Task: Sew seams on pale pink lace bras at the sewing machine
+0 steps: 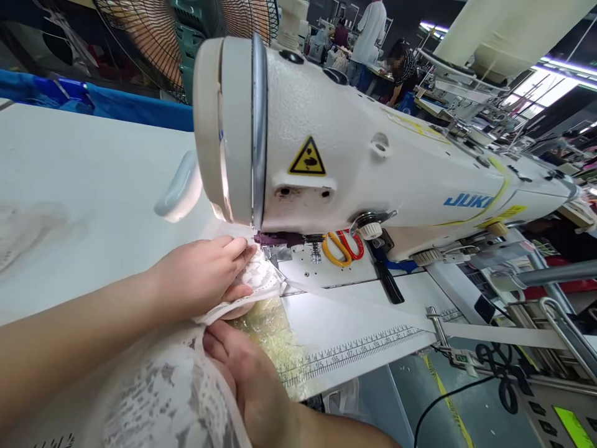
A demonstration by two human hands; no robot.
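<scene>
White lace fabric (161, 389) runs from the lower left up to the needle area of a white sewing machine (321, 124). My left hand (200, 277) is closed on its edge just left of the presser foot, fingertips pressing the lace. Lower down, my right hand (252, 373) grips the same fabric by its edge; some of its fingers are tucked beneath and hidden. A narrow white band (354, 305) stretches from the stitching spot to a metal guide (437, 326) at the right. Purple material (282, 239) covers part of the foot, so the needle is not visible.
Scissors with yellow and red handles (339, 247) lie under the machine arm beside a black-handled tool (389, 283). A printed ruler (354, 351) lines the table's front edge near yellowish clear tape (268, 326). Behind stand a fan (140, 37) and people at other tables.
</scene>
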